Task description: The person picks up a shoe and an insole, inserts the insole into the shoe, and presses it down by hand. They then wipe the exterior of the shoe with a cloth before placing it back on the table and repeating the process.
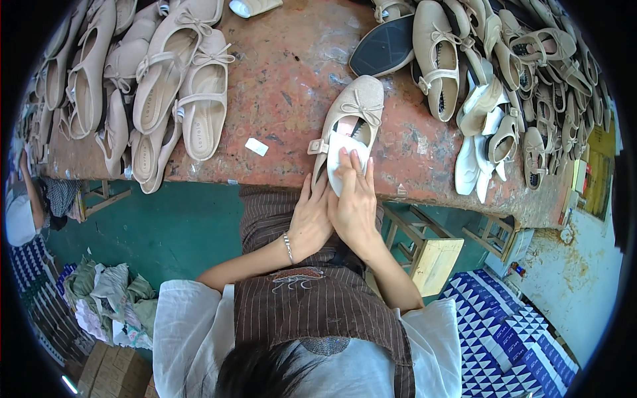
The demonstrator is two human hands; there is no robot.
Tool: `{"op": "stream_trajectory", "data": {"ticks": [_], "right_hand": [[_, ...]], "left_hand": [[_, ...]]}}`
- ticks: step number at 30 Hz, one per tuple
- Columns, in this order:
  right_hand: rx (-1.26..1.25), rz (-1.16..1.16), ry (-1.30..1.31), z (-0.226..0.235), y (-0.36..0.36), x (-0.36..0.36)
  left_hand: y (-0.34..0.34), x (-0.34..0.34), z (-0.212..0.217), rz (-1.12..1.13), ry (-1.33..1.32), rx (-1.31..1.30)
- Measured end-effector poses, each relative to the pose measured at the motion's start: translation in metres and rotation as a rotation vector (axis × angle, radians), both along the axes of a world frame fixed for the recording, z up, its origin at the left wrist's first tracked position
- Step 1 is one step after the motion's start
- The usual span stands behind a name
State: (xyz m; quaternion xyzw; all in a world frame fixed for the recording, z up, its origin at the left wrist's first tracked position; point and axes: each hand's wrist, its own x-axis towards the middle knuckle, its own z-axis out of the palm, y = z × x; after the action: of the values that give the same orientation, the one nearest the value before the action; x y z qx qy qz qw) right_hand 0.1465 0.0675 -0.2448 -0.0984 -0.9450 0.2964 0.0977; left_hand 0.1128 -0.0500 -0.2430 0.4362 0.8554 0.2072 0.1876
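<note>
A beige flat shoe (pixel 359 96) with a small bow and a buckled strap lies near the table's front edge, toe pointing away from me. A white insole (pixel 339 143) is partly inside its opening, its rear end lying over the heel area. My left hand (pixel 312 222) holds the shoe's heel from the left side. My right hand (pixel 353 199) grips the insole, with fingertips on its upper face; the thumb is mostly hidden. The shoe's dark inside shows beside the insole, toward the toe.
Finished-looking beige shoes (pixel 202 126) stand at the left. More shoes (pixel 438 66) are piled at the right, beside loose white insoles (pixel 467 166). A small white label (pixel 256 146) lies on the worn red table (pixel 279 86). Below the edge is a wooden stool (pixel 434 265); patterned boxes (pixel 491 325) stand lower right.
</note>
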Motion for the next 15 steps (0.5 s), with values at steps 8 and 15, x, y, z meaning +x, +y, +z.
{"op": "stream_trajectory", "data": {"ticks": [8,15], "right_hand": [[0.218,-0.08,-0.211,0.002,0.028,-0.089],[0.437,-0.104,-0.232,-0.002,0.01,-0.069]], "left_hand": [[-0.001,0.003,-0.016,0.018,0.142,0.043],[0.001,0.001,-0.016,0.016,0.043,0.079]]}}
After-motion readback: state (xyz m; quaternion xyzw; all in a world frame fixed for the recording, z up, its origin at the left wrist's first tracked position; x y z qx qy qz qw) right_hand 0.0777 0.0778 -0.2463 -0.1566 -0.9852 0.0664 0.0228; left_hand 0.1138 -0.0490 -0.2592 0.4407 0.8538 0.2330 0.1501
